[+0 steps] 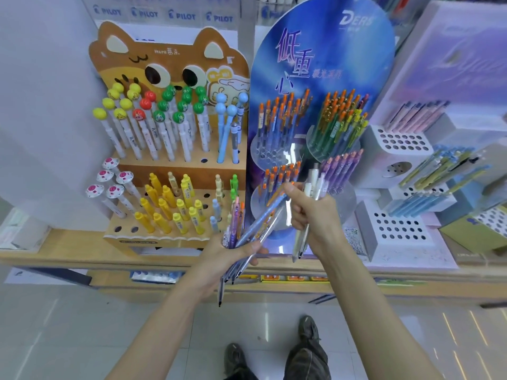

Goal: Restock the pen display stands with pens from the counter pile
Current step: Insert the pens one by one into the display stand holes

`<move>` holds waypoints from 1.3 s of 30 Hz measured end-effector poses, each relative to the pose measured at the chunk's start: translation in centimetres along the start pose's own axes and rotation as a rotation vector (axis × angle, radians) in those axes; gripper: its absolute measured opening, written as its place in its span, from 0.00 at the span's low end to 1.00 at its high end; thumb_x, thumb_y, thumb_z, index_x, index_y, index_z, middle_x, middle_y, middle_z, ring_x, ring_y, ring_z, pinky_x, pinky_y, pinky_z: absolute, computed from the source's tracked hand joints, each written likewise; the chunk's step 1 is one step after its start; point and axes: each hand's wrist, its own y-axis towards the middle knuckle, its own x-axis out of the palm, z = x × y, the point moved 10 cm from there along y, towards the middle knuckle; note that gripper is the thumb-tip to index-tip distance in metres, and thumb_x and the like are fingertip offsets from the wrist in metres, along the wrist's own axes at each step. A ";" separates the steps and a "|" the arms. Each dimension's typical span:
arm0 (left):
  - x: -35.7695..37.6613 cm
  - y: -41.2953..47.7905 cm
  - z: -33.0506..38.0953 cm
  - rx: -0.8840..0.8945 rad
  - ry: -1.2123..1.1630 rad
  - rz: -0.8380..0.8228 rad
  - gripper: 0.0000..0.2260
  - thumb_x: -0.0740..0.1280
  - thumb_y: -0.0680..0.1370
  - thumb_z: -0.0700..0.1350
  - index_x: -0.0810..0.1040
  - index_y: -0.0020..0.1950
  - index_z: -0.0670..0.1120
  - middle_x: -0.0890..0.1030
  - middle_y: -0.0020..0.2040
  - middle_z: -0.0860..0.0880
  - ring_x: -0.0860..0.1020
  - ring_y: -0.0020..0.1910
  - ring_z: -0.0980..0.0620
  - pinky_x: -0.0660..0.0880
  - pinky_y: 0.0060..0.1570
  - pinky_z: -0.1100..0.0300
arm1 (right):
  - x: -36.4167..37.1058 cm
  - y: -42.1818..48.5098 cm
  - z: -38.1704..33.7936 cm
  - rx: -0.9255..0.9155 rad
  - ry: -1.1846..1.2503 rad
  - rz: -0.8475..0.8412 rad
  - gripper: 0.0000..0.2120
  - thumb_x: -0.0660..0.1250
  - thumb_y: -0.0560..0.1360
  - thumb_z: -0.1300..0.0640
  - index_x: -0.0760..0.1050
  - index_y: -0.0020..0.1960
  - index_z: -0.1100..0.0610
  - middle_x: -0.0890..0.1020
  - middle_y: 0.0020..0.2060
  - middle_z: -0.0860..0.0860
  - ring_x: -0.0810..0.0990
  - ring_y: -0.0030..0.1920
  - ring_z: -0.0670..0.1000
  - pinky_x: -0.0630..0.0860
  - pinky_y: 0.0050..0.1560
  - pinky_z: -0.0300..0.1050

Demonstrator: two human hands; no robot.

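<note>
My right hand [312,215] is clenched around a few pale pens [313,182], which stand upright in my fist just in front of the blue display stand [323,64]. Its thumb and forefinger also pinch the orange-capped end of a blue pen [263,218]. That pen slants down and left, away from the stand, into the bundle of pens [234,231] that my left hand [227,253] is grasping, fingers curled round it. The bundle's tips poke out below my palm, lower than the stand's foot.

The stand's clear round tiers hold orange-capped pens [282,116] and, lower right, purple pens [343,171]. Touching the stand's left edge is a brown cat-shaped stand [170,64] filled with novelty pens. To the right of the blue stand is a white stepped stand [397,141] with rows of holes. All three rest on a wooden counter [68,242]. Below the stand, on the tiled floor, are my shoes [308,330].
</note>
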 end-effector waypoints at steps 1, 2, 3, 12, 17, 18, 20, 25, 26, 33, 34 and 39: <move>0.0 0.1 -0.3 -0.009 0.007 0.005 0.17 0.72 0.70 0.48 0.78 0.53 0.39 0.86 0.41 0.46 0.82 0.36 0.54 0.76 0.38 0.66 | -0.9 0.1 -0.6 -0.028 0.030 0.041 0.06 0.71 0.73 0.61 0.74 0.40 0.57 0.66 0.23 0.48 0.59 0.20 0.45 0.57 0.21 0.35; 0.0 0.2 -0.6 -0.018 0.003 0.014 0.15 0.71 0.72 0.45 0.77 0.55 0.39 0.86 0.42 0.46 0.81 0.35 0.54 0.76 0.38 0.66 | -1.9 0.2 -1.2 -0.056 0.048 0.084 0.06 0.71 0.73 0.62 0.75 0.39 0.57 0.67 0.24 0.49 0.59 0.20 0.45 0.57 0.21 0.35; -0.2 0.2 -0.9 -0.024 -0.007 0.026 0.13 0.71 0.73 0.43 0.77 0.56 0.39 0.86 0.42 0.46 0.81 0.34 0.54 0.76 0.38 0.66 | -2.9 0.4 -1.9 -0.079 0.053 0.125 0.06 0.71 0.73 0.61 0.75 0.39 0.56 0.67 0.25 0.50 0.60 0.20 0.45 0.57 0.21 0.35; -1.3 0.2 -1.6 -0.018 -0.047 0.107 0.11 0.70 0.74 0.42 0.78 0.56 0.42 0.86 0.43 0.45 0.82 0.35 0.53 0.77 0.35 0.65 | -9.3 1.4 -5.3 -0.293 -0.157 0.430 0.21 0.75 0.70 0.56 0.63 0.31 0.55 0.60 0.22 0.50 0.56 0.22 0.47 0.57 0.24 0.37; -2.2 0.2 -1.9 -0.019 -0.057 0.160 0.11 0.70 0.73 0.44 0.79 0.54 0.43 0.86 0.42 0.47 0.82 0.35 0.55 0.76 0.33 0.66 | -8.3 2.5 -4.0 -0.309 -0.232 0.410 0.24 0.76 0.69 0.55 0.61 0.28 0.53 0.61 0.19 0.42 0.57 0.22 0.43 0.58 0.23 0.35; -2.4 0.2 -1.9 -0.015 -0.060 0.167 0.11 0.70 0.73 0.44 0.79 0.54 0.44 0.86 0.41 0.47 0.82 0.34 0.55 0.77 0.33 0.66 | -8.0 2.7 -3.9 -0.311 -0.227 0.397 0.25 0.76 0.69 0.56 0.60 0.27 0.51 0.60 0.18 0.40 0.57 0.20 0.42 0.58 0.22 0.33; -2.7 0.3 -1.9 -0.005 -0.077 0.178 0.11 0.71 0.73 0.44 0.80 0.54 0.44 0.86 0.41 0.47 0.81 0.34 0.55 0.77 0.34 0.65 | -7.5 3.0 -3.6 -0.331 -0.207 0.369 0.24 0.75 0.70 0.59 0.61 0.27 0.48 0.63 0.16 0.39 0.61 0.18 0.41 0.60 0.21 0.28; -3.3 0.6 -2.4 -0.004 -0.099 0.205 0.10 0.71 0.72 0.44 0.79 0.53 0.46 0.86 0.41 0.46 0.81 0.34 0.54 0.77 0.36 0.66 | -7.3 3.3 -3.2 -0.359 -0.204 0.351 0.19 0.74 0.71 0.61 0.67 0.30 0.47 0.70 0.18 0.37 0.69 0.20 0.37 0.63 0.24 0.26; -3.4 0.7 -2.5 -0.006 -0.102 0.209 0.09 0.70 0.73 0.43 0.79 0.52 0.46 0.86 0.41 0.46 0.82 0.34 0.54 0.77 0.36 0.66 | -7.3 3.4 -3.1 -0.358 -0.202 0.343 0.17 0.74 0.71 0.61 0.70 0.31 0.47 0.71 0.19 0.37 0.70 0.22 0.36 0.65 0.26 0.26; -3.6 0.9 -2.9 -0.024 -0.119 0.219 0.08 0.70 0.74 0.42 0.79 0.53 0.47 0.86 0.41 0.47 0.82 0.35 0.54 0.78 0.36 0.65 | -6.8 3.6 -1.9 -0.344 -0.245 0.317 0.09 0.74 0.71 0.60 0.77 0.36 0.51 0.75 0.21 0.38 0.72 0.24 0.37 0.68 0.30 0.28; -3.6 0.9 -2.9 -0.026 -0.121 0.220 0.08 0.69 0.74 0.42 0.79 0.53 0.47 0.86 0.41 0.47 0.82 0.35 0.54 0.78 0.36 0.65 | -6.8 3.7 -1.9 -0.344 -0.232 0.317 0.08 0.74 0.71 0.60 0.78 0.37 0.51 0.77 0.23 0.38 0.73 0.26 0.37 0.70 0.32 0.28; -3.5 0.9 -2.7 -0.023 -0.119 0.226 0.08 0.70 0.73 0.43 0.79 0.52 0.48 0.86 0.41 0.47 0.82 0.35 0.55 0.78 0.36 0.65 | -5.9 4.1 -2.2 -0.342 -0.270 0.292 0.10 0.74 0.70 0.60 0.78 0.36 0.48 0.78 0.24 0.37 0.74 0.29 0.35 0.71 0.35 0.29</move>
